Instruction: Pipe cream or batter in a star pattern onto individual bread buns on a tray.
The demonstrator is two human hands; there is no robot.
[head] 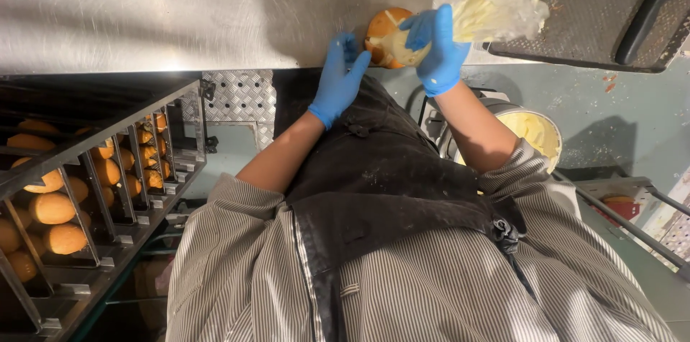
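Your right hand (438, 51), in a blue glove, is closed around a clear piping bag (496, 4) of pale cream, its tip on a round golden bun (384, 29) at the steel counter's (180, 11) near edge. Your left hand (341, 76), fingers loosely open, touches the bun's side. A rack of buns (65, 191) stands to your left.

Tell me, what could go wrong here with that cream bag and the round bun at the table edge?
1. The round golden bun sits close to the front edge of the brushed steel table; a nudge from the blue-gloved left hand might tip it off.
2. The blue-gloved right hand squeezes the clear plastic piping bag of pale cream; too much pressure may overfill the bun or smear the table.
3. The pale tub of cream stands low beside the person, where an elbow could knock it.
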